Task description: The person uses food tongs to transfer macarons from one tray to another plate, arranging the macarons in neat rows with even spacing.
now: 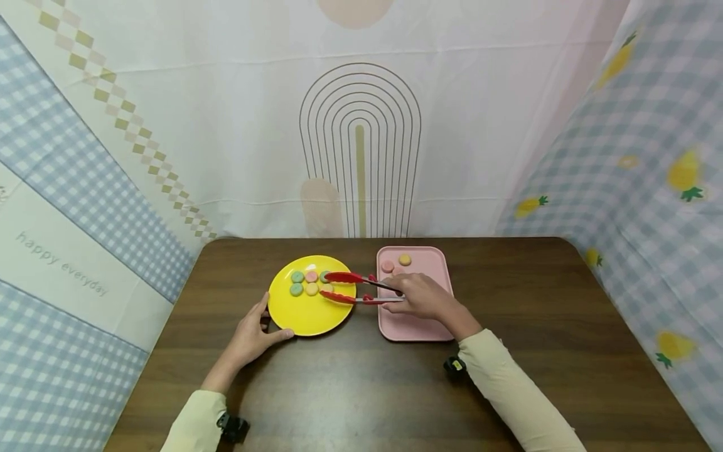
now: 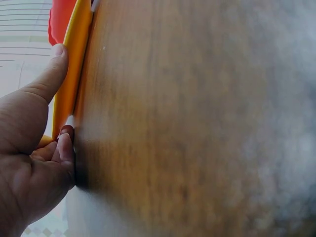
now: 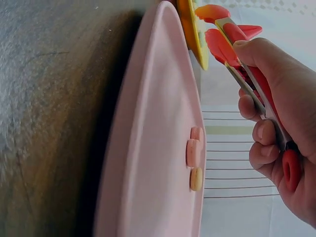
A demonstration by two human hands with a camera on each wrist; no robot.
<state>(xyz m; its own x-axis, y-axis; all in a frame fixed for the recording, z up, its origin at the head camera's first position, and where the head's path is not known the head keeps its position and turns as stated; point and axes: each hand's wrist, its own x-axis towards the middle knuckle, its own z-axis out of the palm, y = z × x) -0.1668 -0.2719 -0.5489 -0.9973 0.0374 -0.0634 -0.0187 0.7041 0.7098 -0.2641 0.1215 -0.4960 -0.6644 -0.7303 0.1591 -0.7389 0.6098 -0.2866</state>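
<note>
Macarons point(image 1: 312, 289), six on the yellow plate point(image 1: 310, 317), three on the pink tray point(image 1: 412, 331); light, crumbly, we judge, best pinched gently by the sides. Left hand point(image 1: 254, 336) holds the plate's rim; right hand point(image 1: 419, 294) grips tongs point(image 1: 350, 278), tips parted.

Glossy yellow plate point(image 1: 310, 318), smooth pink tray point(image 1: 402, 328), metal tongs point(image 1: 369, 301) with red plastic-looking heads point(image 1: 339, 298), wood-grain table point(image 1: 339, 389), cloth backdrop point(image 1: 474, 125)

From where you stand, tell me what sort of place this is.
It looks like a staged tabletop set-up, perhaps for filming, rather than a working kitchen: printed cloths hang behind and beside a wooden table, with a plate and a tray set out.
</note>
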